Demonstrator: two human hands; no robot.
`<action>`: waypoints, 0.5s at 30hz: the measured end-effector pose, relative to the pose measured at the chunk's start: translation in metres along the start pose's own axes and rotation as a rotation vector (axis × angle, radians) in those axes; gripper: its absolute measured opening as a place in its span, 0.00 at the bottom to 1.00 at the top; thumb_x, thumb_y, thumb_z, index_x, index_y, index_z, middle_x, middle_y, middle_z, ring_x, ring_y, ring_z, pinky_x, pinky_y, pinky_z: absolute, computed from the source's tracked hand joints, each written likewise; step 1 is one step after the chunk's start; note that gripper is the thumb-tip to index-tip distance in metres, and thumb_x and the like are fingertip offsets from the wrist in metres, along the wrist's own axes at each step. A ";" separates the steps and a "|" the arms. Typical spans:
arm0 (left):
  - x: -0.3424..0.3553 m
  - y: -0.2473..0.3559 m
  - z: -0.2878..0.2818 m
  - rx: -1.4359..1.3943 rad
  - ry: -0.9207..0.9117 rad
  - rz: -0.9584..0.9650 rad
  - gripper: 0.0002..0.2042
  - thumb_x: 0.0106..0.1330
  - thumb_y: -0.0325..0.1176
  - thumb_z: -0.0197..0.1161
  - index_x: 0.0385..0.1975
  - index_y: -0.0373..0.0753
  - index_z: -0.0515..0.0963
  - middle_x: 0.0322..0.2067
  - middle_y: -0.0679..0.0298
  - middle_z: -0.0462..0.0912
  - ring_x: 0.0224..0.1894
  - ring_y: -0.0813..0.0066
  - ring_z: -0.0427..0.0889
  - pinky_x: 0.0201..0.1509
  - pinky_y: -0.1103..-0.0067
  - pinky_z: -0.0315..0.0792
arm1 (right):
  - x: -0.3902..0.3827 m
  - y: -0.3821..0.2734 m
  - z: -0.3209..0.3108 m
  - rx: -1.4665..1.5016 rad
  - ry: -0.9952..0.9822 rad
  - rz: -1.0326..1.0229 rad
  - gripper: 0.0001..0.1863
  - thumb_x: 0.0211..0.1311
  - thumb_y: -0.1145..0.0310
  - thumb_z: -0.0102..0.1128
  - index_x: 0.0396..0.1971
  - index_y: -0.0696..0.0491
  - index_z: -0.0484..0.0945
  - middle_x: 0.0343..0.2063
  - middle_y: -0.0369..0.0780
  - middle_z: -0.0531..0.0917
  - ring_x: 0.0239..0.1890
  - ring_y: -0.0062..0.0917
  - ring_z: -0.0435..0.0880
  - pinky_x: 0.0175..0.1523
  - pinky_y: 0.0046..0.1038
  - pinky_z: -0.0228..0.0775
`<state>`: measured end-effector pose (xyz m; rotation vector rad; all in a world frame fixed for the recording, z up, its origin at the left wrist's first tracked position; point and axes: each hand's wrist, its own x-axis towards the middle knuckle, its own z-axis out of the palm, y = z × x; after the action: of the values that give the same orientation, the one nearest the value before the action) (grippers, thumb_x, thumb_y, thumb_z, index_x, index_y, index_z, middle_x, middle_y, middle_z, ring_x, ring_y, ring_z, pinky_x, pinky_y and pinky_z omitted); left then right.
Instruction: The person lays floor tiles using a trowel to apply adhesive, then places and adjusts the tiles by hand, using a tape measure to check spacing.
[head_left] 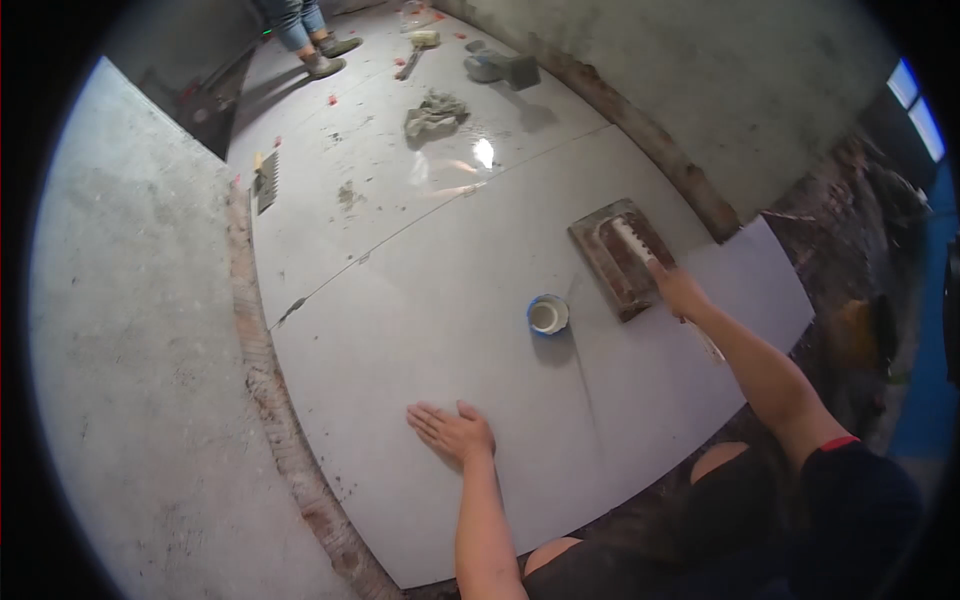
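My left hand (pixel 451 432) lies palm down on a large pale floor tile (pixel 400 330), its fingers stretched out and close together. Farther right, my right hand (pixel 682 293) is closed at the near end of the white ridged handle of a dirty, rectangular trowel (pixel 612 262). That trowel's flat base rests on the tile; my fingers are partly hidden there. A pale stick-like piece shows just below my right hand, its kind unclear. Between my hands stands a small round cup (pixel 548 316) with a blue rim and a greyish inside.
Beyond a tile joint lie a crumpled grey rag (pixel 435 116), a notched trowel (pixel 266 184), a mallet (pixel 424 40) and a grey tool (pixel 500 67). Small red pieces dot the far tile. Another person's boots (pixel 325 64) stand there. Bare walls (pixel 130 330) flank the floor.
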<state>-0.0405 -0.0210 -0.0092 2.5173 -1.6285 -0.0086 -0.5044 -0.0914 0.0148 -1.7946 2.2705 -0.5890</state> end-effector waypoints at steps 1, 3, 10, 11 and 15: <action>0.002 -0.005 -0.001 0.006 -0.076 -0.005 0.39 0.68 0.48 0.46 0.68 0.21 0.46 0.71 0.40 0.43 0.75 0.49 0.39 0.77 0.64 0.34 | -0.001 -0.011 0.009 0.083 -0.078 0.096 0.43 0.67 0.31 0.34 0.40 0.62 0.78 0.16 0.41 0.71 0.19 0.28 0.72 0.26 0.37 0.65; -0.003 -0.023 0.001 0.043 -0.115 0.028 0.40 0.68 0.49 0.48 0.68 0.21 0.46 0.72 0.40 0.42 0.75 0.49 0.39 0.77 0.64 0.33 | -0.007 -0.031 0.009 0.208 -0.251 0.264 0.42 0.67 0.33 0.34 0.42 0.63 0.76 0.19 0.45 0.73 0.22 0.35 0.74 0.29 0.41 0.66; -0.118 -0.178 -0.019 -0.016 0.058 -0.202 0.40 0.66 0.46 0.50 0.68 0.20 0.45 0.70 0.35 0.44 0.74 0.41 0.41 0.76 0.57 0.36 | -0.227 0.030 -0.055 0.111 -0.305 0.162 0.32 0.71 0.44 0.40 0.39 0.62 0.78 0.37 0.60 0.81 0.45 0.55 0.78 0.48 0.49 0.68; -0.135 -0.194 -0.021 0.011 0.102 -0.285 0.39 0.67 0.45 0.49 0.67 0.20 0.45 0.70 0.35 0.43 0.74 0.41 0.39 0.76 0.57 0.36 | -0.220 0.024 -0.057 0.096 -0.304 0.139 0.32 0.71 0.44 0.40 0.39 0.62 0.78 0.37 0.60 0.81 0.45 0.55 0.78 0.48 0.49 0.68; -0.142 -0.217 -0.035 0.019 -0.036 -0.638 0.39 0.69 0.48 0.44 0.68 0.19 0.43 0.71 0.35 0.38 0.74 0.42 0.34 0.77 0.60 0.31 | -0.232 -0.063 -0.052 -0.131 -0.721 0.010 0.32 0.71 0.44 0.41 0.36 0.61 0.79 0.37 0.58 0.81 0.43 0.55 0.79 0.48 0.49 0.67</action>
<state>0.1003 0.1992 -0.0111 2.9406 -0.7711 -0.1058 -0.4101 0.1304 0.0655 -1.6743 1.8320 0.2030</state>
